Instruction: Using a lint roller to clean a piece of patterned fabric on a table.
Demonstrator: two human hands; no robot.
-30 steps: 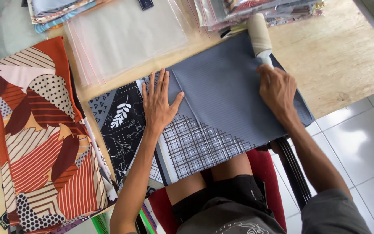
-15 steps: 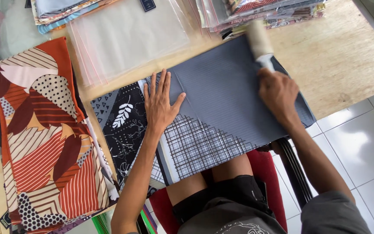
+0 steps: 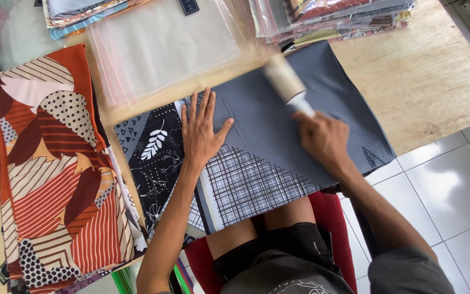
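**Lint roller on grey cloth**

L hand [image 3: 201,133] lies flat, fingers spread, palm pressing the grey folded cloth [image 3: 278,141] near its left edge, holding nothing. R hand [image 3: 325,140] is closed round the handle of a lint roller [image 3: 285,81], blurred, its roll touching the cloth's upper middle. Cloth sits on the wooden table [image 3: 425,81], hanging over the person's lap. Orange patterned fabric [image 3: 50,163] lies to the left; clear plastic bags [image 3: 159,46] above.
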